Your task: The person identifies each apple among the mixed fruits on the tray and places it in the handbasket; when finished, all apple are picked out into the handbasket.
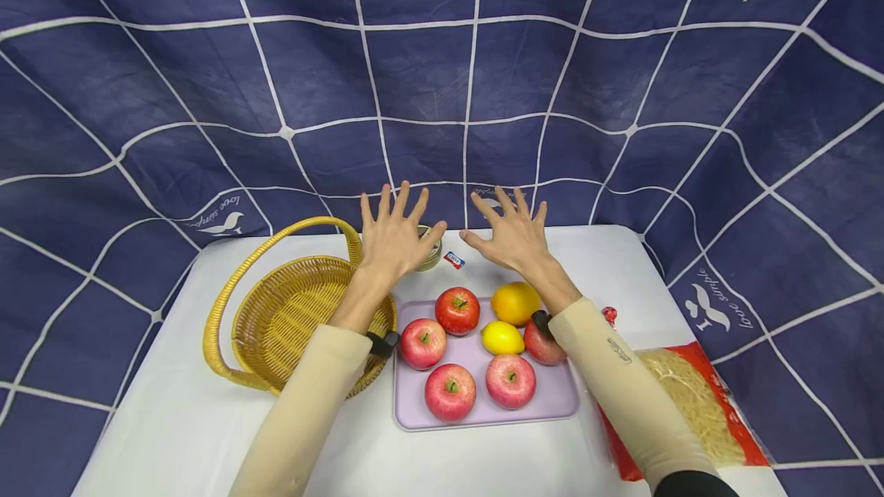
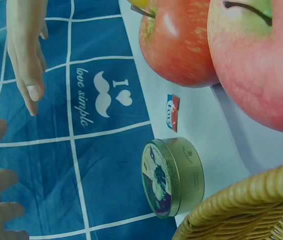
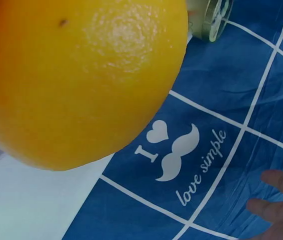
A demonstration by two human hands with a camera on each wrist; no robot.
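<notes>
Both hands are held out with fingers spread, holding nothing. In the head view my left hand (image 1: 392,240) is near the yellow wicker basket (image 1: 219,305) and partly covers a small round tin (image 1: 431,258). My right hand (image 1: 514,236) is beyond the orange (image 1: 516,303). A lilac tray (image 1: 483,422) bears the orange, a lemon (image 1: 503,337), a deeper red apple (image 1: 457,311) and several pink-red apples (image 1: 450,392). One apple (image 1: 542,345) is partly hidden by the right wrist. The orange (image 3: 81,85) looms large in the right wrist view.
A small red and blue wrapped candy (image 1: 453,260) lies beside the tin. At the right, a red bag of pale dry noodles (image 1: 691,405) lies partly under the right forearm, with a small red wrapped piece (image 1: 609,315) above it. A blue checked cloth (image 1: 428,75) hangs behind the white table (image 1: 587,251).
</notes>
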